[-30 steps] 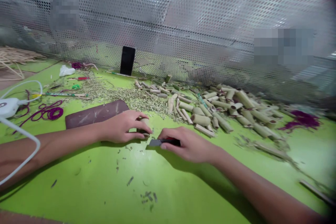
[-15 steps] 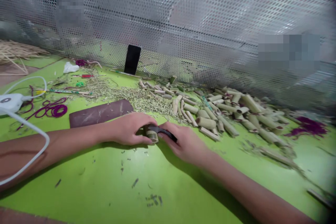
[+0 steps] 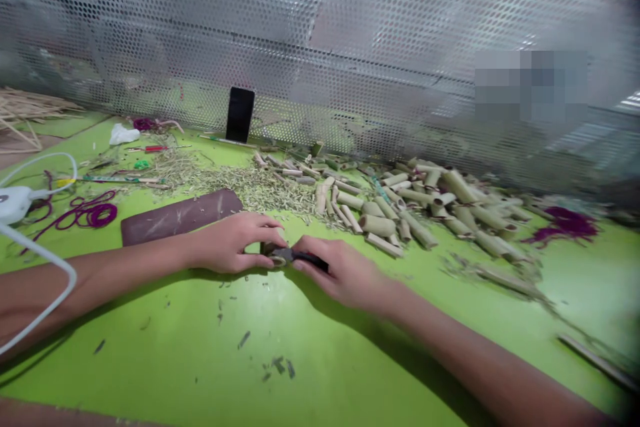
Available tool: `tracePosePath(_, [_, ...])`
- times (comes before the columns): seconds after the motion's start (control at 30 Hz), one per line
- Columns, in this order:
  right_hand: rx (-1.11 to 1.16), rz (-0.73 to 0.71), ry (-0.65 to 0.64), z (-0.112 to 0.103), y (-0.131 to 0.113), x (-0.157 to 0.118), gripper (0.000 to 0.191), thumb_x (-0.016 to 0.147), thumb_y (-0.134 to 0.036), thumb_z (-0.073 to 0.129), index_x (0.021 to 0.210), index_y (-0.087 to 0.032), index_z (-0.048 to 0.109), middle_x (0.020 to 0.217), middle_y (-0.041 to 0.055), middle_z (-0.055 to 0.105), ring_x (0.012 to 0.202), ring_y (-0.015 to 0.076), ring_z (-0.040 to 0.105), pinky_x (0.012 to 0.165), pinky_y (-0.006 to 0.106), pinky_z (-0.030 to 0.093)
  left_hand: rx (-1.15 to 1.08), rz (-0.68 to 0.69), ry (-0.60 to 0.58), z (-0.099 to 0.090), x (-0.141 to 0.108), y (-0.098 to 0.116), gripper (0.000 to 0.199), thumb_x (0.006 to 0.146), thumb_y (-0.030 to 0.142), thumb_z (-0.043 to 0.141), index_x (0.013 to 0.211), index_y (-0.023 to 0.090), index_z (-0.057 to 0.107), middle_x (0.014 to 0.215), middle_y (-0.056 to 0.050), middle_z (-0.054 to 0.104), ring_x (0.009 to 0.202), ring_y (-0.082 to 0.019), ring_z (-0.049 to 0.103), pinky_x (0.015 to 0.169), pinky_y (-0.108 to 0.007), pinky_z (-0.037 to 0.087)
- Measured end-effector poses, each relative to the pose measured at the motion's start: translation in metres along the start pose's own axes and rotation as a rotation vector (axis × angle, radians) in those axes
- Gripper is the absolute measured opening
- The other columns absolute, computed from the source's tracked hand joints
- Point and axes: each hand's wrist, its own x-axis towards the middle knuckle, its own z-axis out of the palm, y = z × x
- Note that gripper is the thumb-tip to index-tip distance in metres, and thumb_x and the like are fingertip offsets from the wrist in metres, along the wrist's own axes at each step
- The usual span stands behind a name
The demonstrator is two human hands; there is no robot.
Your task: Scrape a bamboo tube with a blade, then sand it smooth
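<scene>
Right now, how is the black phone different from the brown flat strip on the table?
The phone is black; the strip is brown with pale scratches. The phone stands up by the metal mesh; the strip lies flat. The strip is nearer the left hand than the phone. Both are dark, long rectangles.

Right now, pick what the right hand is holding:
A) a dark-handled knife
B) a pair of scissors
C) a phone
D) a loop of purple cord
A. The right hand grips a dark-handled knife, its blade at the short bamboo tube held in the left hand.
</scene>
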Motion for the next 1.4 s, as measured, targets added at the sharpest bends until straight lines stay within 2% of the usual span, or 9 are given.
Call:
tracePosePath(0.2, [0.103, -0.049, -0.129, -0.009, 0.006, -0.002, 0.017, 0.104, -0.034, 0.057, 0.098, -0.022, 0.066, 0.081, 0.0011, 0.072, 0.067, 0.0169, 0.061, 0.062, 0.028, 0.04, 0.049, 0.009, -0.023, -0.002, -0.002, 0.0, 0.03, 0.107, 0.047, 0.059, 0.124, 0.027, 0.074, 0.141, -0.015, 0.066, 0.129, -0.036, 0.063, 0.106, -0.05, 0.049])
tracePosePath(0.37, [0.006, 0.062, 0.025, 0.0, 0.01, 0.002, 0.02, 0.104, -0.034, 0.051, 0.104, -0.02, 0.065, 0.085, 0.0057, 0.073, 0.069, 0.02, 0.063, 0.063, 0.031, 0.042, 0.001, -0.097, -0.001, 0.0, 0.0, 0.001, 0.053, 0.102, 0.053, 0.067, 0.144, 0.022, 0.057, 0.135, -0.015, 0.07, 0.122, -0.034, 0.066, 0.106, -0.049, 0.05])
tracePosePath(0.47, [-0.09, 0.124, 0.055, 0.005, 0.006, 0.006, 0.022, 0.106, -0.032, 0.046, 0.11, -0.02, 0.064, 0.084, 0.0068, 0.074, 0.066, 0.0213, 0.063, 0.059, 0.031, 0.039, 0.008, -0.144, 0.005, 0.001, 0.002, 0.001, 0.063, 0.098, 0.057, 0.07, 0.146, 0.02, 0.054, 0.133, -0.016, 0.071, 0.118, -0.035, 0.067, 0.104, -0.049, 0.051])
tracePosePath(0.7, [-0.131, 0.095, 0.03, 0.006, -0.001, 0.008, 0.021, 0.108, -0.033, 0.045, 0.107, -0.022, 0.062, 0.086, 0.0059, 0.074, 0.067, 0.0204, 0.065, 0.06, 0.03, 0.04, -0.008, -0.116, 0.026, 0.003, 0.004, 0.003, 0.044, 0.098, 0.047, 0.072, 0.132, 0.021, 0.063, 0.122, -0.011, 0.075, 0.11, -0.031, 0.069, 0.1, -0.045, 0.051])
tracePosePath(0.9, [-0.072, 0.045, -0.016, 0.0, -0.003, 0.001, 0.02, 0.107, -0.033, 0.049, 0.105, -0.021, 0.065, 0.088, 0.0067, 0.076, 0.071, 0.0196, 0.066, 0.064, 0.03, 0.044, 0.041, 0.008, 0.032, 0.003, 0.001, 0.002, 0.034, 0.105, 0.047, 0.062, 0.128, 0.023, 0.068, 0.125, -0.012, 0.073, 0.112, -0.03, 0.068, 0.099, -0.042, 0.05])
tracePosePath(1.07, [-0.013, -0.034, -0.112, -0.003, -0.004, -0.003, 0.016, 0.105, -0.03, 0.055, 0.101, -0.022, 0.068, 0.083, 0.0031, 0.076, 0.066, 0.0173, 0.065, 0.061, 0.028, 0.042, 0.147, -0.009, 0.028, -0.001, -0.001, -0.004, 0.031, 0.108, 0.047, 0.057, 0.125, 0.027, 0.074, 0.125, -0.012, 0.071, 0.111, -0.031, 0.067, 0.094, -0.043, 0.05])
tracePosePath(1.13, [-0.012, -0.036, -0.084, -0.002, 0.0, -0.003, 0.016, 0.106, -0.031, 0.055, 0.102, -0.021, 0.068, 0.082, 0.0032, 0.075, 0.065, 0.0173, 0.065, 0.06, 0.028, 0.042, 0.137, -0.055, 0.03, -0.003, -0.001, -0.005, 0.035, 0.107, 0.047, 0.058, 0.134, 0.026, 0.069, 0.129, -0.013, 0.071, 0.114, -0.032, 0.066, 0.097, -0.046, 0.05])
tracePosePath(1.23, [-0.084, 0.025, 0.014, 0.002, 0.006, 0.0, 0.017, 0.107, -0.031, 0.052, 0.107, -0.021, 0.066, 0.084, 0.0049, 0.075, 0.066, 0.0188, 0.066, 0.059, 0.029, 0.041, 0.088, -0.122, 0.018, -0.004, 0.001, -0.004, 0.056, 0.102, 0.051, 0.064, 0.148, 0.02, 0.055, 0.13, -0.015, 0.072, 0.114, -0.033, 0.067, 0.099, -0.049, 0.052])
tracePosePath(1.4, [-0.219, 0.087, 0.08, 0.01, 0.004, 0.009, 0.023, 0.11, -0.031, 0.045, 0.114, -0.02, 0.065, 0.093, 0.0086, 0.077, 0.071, 0.0217, 0.067, 0.06, 0.031, 0.042, 0.079, -0.135, -0.012, -0.003, 0.004, -0.001, 0.06, 0.1, 0.057, 0.064, 0.147, 0.021, 0.055, 0.13, -0.014, 0.073, 0.114, -0.034, 0.068, 0.1, -0.049, 0.052])
